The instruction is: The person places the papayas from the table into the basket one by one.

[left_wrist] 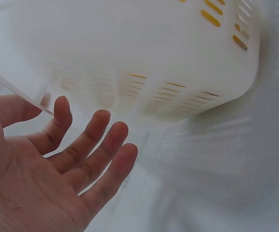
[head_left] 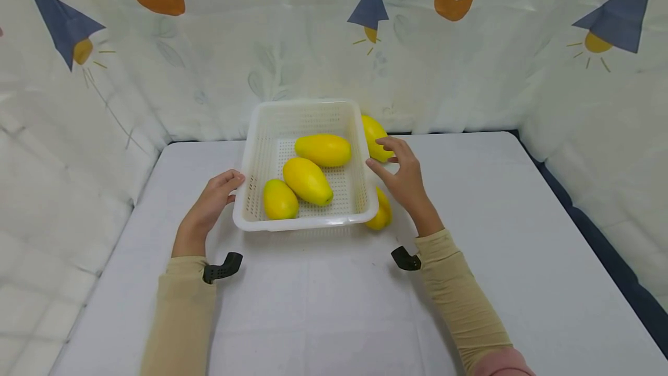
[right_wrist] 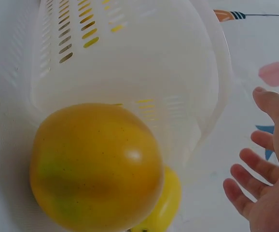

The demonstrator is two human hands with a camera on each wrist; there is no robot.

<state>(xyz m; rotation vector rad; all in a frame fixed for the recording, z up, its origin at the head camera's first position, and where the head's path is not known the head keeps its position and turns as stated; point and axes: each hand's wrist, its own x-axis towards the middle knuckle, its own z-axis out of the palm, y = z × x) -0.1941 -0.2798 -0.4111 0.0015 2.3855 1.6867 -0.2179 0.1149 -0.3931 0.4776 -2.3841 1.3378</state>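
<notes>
A white perforated plastic basket point(head_left: 308, 224) stands on the table with three yellow papayas in it: one at the back point(head_left: 323, 150), one in the middle point(head_left: 308, 181), one at the front left point(head_left: 280, 199). My left hand point(head_left: 211, 199) pinches the basket's left rim between thumb and index finger; its other fingers spread below the rim in the left wrist view. Beside the right rim, my right hand point(head_left: 404, 181) has parted fingers and holds nothing; the right wrist view shows it apart from the basket. Two more papayas lie outside on the right, one behind point(head_left: 374, 135), one nearer point(head_left: 382, 212) and partly hidden.
White cloth covers the table point(head_left: 313, 306). A patterned curtain point(head_left: 313, 45) hangs right behind the table's back edge and along both sides. Each wrist wears a black camera mount, the left point(head_left: 223, 267) and the right point(head_left: 406, 259).
</notes>
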